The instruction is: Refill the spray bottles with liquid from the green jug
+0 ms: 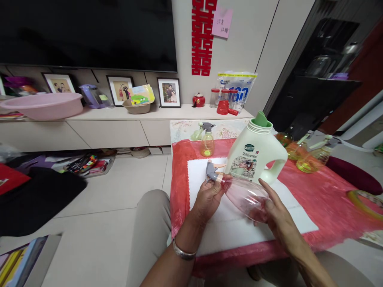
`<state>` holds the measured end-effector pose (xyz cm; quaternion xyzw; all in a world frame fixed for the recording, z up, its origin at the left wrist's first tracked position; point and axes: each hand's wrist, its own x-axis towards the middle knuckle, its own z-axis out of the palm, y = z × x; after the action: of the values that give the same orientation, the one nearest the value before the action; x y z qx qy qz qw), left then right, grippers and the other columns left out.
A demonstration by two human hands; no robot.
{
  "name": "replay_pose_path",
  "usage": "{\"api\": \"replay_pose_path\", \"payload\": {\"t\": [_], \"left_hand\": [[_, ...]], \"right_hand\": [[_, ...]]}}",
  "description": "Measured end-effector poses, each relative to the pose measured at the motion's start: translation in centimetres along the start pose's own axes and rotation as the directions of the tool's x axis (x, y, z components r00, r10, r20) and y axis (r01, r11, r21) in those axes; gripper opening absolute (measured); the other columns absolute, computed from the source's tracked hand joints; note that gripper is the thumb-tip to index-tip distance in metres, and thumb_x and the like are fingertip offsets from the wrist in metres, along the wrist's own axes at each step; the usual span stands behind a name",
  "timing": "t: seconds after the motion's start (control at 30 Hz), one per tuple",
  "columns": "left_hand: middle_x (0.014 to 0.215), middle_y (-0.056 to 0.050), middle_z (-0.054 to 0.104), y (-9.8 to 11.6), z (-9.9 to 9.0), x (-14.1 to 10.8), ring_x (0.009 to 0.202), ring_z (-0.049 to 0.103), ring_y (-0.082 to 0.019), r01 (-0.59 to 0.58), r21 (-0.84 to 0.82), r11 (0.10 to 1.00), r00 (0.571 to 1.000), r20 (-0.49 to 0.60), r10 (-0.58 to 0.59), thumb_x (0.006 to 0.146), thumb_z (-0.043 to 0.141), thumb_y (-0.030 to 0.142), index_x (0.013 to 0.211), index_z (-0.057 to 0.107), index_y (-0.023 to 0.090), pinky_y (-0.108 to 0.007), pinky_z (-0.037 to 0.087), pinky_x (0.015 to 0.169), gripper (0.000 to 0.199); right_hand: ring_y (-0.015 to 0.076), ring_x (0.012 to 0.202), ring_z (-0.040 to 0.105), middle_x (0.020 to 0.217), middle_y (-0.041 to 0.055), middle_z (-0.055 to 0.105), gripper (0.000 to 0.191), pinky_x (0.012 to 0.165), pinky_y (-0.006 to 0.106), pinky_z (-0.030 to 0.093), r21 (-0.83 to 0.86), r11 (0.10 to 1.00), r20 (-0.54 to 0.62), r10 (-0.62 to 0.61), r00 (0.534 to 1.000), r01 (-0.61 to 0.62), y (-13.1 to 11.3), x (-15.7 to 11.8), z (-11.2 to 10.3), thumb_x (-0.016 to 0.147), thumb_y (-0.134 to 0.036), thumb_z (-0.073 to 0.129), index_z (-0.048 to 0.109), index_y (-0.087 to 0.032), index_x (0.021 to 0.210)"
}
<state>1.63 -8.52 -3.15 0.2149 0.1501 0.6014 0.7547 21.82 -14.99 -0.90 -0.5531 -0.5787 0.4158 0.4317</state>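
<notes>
A clear pinkish spray bottle (245,195) with a grey trigger head lies tilted across both hands above a white cloth (227,235). My left hand (209,197) is closed round its neck, just below the grey spray head (212,170). Around the wide base end, my right hand (277,209) has its fingers wrapped. Right behind the bottle stands a large pale green jug (253,139) with a handle, its mouth uncapped and a green piece (261,118) sitting in it. A small yellowish spray bottle (207,144) stands upright at the back of the table.
Red plastic film (182,167) covers the table. Several yellow-orange spray bottles (309,159) stand at the right, and a roll of tape (366,203) lies at the right edge. Behind, a low cabinet (113,131) bears a pink basin (44,105), photo frames and a red scoop (223,107).
</notes>
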Motion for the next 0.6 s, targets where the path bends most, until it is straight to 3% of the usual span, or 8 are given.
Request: {"api": "replay_pose_path", "payload": {"t": [0.07, 0.13, 0.23, 0.3, 0.37, 0.5, 0.6], "left_hand": [[0.104, -0.010, 0.075, -0.1, 0.0, 0.0, 0.104, 0.069, -0.022, 0.002, 0.004, 1.000, 1.000, -0.011, -0.002, 0.069, 0.089, 0.026, 0.105, 0.068, 0.014, -0.042, 0.041, 0.112, 0.043], [0.104, -0.008, 0.075, -0.1, 0.0, 0.1, 0.103, 0.070, -0.021, -0.008, -0.006, 1.000, 0.999, -0.041, 0.007, 0.069, 0.089, 0.024, 0.105, 0.067, 0.016, -0.043, 0.042, 0.111, 0.043], [0.108, -0.008, 0.075, -0.1, 0.0, 0.1, 0.106, 0.069, -0.021, -0.028, -0.027, 0.999, 0.998, -0.065, 0.026, 0.072, 0.087, 0.026, 0.106, 0.067, 0.016, -0.043, 0.043, 0.110, 0.040], [0.109, -0.009, 0.074, 0.1, 0.0, 0.1, 0.107, 0.069, -0.021, -0.023, -0.035, 0.999, 0.998, -0.054, 0.021, 0.073, 0.086, 0.028, 0.105, 0.068, 0.015, -0.042, 0.043, 0.110, 0.039], [0.107, -0.010, 0.075, 0.2, 0.1, 0.0, 0.105, 0.069, -0.022, -0.018, -0.034, 0.999, 0.999, -0.041, 0.017, 0.071, 0.087, 0.028, 0.104, 0.068, 0.013, -0.041, 0.043, 0.110, 0.041], [0.104, -0.009, 0.076, 0.3, 0.3, 0.0, 0.102, 0.070, -0.022, -0.053, -0.037, 0.998, 0.998, -0.020, 0.052, 0.065, 0.091, 0.027, 0.103, 0.068, 0.014, -0.041, 0.042, 0.111, 0.046], [0.104, -0.008, 0.075, 0.2, 0.3, 0.0, 0.102, 0.070, -0.021, -0.093, -0.022, 0.995, 0.996, 0.007, 0.093, 0.065, 0.091, 0.029, 0.104, 0.068, 0.016, -0.042, 0.041, 0.111, 0.047]], "right_hand": [[0.0199, 0.075, 0.067, 0.116, 0.0154, 0.061, 0.083, 0.063, 0.039, 0.060, 0.159, 0.975, 0.083, 0.144, 0.986, -0.156, 0.0, -0.1, 0.1, 0.097, -0.068, 0.031, 0.003, -0.025, 0.162], [0.0231, 0.093, 0.068, 0.136, 0.0173, 0.050, 0.087, 0.071, 0.042, 0.061, 0.130, 0.983, 0.066, 0.122, 0.990, -0.130, -0.2, -0.4, 0.4, 0.094, -0.067, 0.042, 0.000, -0.032, 0.161], [0.0251, 0.125, 0.055, 0.154, 0.0133, 0.028, 0.092, 0.089, 0.038, 0.059, -0.169, 0.974, -0.057, -0.164, 0.985, 0.152, -0.6, -0.8, 0.8, 0.086, -0.053, 0.066, 0.012, -0.036, 0.160], [0.0243, 0.128, 0.052, 0.151, 0.0112, 0.035, 0.087, 0.093, 0.035, 0.057, -0.344, 0.893, -0.073, -0.332, 0.940, 0.289, -0.7, -0.9, 0.8, 0.084, -0.048, 0.070, 0.024, -0.034, 0.157], [0.0224, 0.124, 0.055, 0.142, 0.0098, 0.046, 0.080, 0.094, 0.031, 0.057, -0.376, 0.863, -0.061, -0.387, 0.920, 0.338, -0.5, -0.8, 0.6, 0.085, -0.046, 0.069, 0.031, -0.032, 0.154], [0.0236, 0.118, 0.059, 0.141, 0.0109, 0.048, 0.072, 0.091, 0.032, 0.057, -0.097, 0.981, -0.043, -0.174, 0.984, 0.169, 0.4, -0.4, -0.1, 0.087, -0.050, 0.064, 0.037, -0.026, 0.150], [0.0238, 0.097, 0.065, 0.127, 0.0139, 0.056, 0.076, 0.081, 0.037, 0.057, 0.198, 0.979, 0.066, 0.032, 0.997, -0.044, 1.3, -0.1, -0.1, 0.088, -0.057, 0.059, 0.035, -0.023, 0.151]]}}
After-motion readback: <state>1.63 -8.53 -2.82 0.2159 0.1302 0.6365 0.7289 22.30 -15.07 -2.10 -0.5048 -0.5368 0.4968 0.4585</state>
